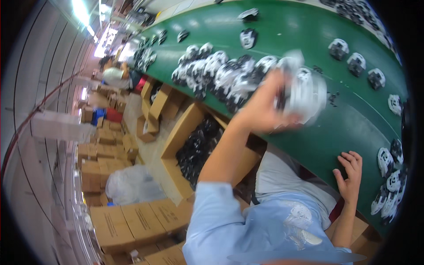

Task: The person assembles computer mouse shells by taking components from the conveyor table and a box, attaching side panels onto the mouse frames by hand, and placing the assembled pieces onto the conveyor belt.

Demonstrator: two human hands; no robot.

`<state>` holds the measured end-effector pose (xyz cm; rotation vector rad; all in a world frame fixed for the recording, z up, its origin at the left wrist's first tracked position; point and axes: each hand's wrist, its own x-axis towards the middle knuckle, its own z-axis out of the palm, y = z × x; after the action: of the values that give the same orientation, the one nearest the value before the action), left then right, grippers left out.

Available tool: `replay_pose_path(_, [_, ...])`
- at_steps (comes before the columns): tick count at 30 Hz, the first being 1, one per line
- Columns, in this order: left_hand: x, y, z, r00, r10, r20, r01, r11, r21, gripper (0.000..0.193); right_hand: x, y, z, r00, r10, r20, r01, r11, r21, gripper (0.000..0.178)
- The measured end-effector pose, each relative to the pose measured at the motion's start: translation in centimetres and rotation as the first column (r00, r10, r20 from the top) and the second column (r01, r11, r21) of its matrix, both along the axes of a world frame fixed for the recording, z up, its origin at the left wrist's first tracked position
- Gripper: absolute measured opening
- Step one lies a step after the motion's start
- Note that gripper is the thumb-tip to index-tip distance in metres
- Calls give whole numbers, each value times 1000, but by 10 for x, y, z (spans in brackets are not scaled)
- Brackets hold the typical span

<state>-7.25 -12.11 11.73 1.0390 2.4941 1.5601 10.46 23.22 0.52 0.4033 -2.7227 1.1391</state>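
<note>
Gripping a white shell [309,95] above the counter [304,148], the left hand [263,106] is curling its fingers around one side, thumb below; blur is hiding the exact contact. The shell is hanging just right of a dense pile [221,70] of black and white shells. The right hand [351,179] is hovering or resting near the front edge, I cannot tell which, its fingers loosely spread and holding nothing visible.

A one-sided grip is possibly leaving the shell free to twist or slip, especially if the hand is moving quickly. The pile is crowding the front edge, so a knock could be sending pieces toward the open box [179,132] of black parts [198,152] below. Loose black bits [333,99] are lying beside the held shell, where a low sweep could be scattering them.

Bare green surface is stretching from the held shell to the cluster [392,183] at the right end.
</note>
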Motion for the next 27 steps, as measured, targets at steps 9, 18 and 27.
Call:
replay_pose_path(9, [467, -186, -129, -150, 195, 969, -437, 866, -242, 68, -22, 19, -10, 995, 89, 48, -87, 995, -48, 34])
replay_pose_path(18, [624, -255, -237, -420, 881, 219, -165, 163, -973, 76, -41, -25, -9, 954, 280, 108, -272, 959, -81, 34])
replay_pose_path(27, [265, -155, -9, 649, 577, 496, -423, 815, -395, 26, -5, -21, 21, 984, 153, 92, -141, 982, -125, 30])
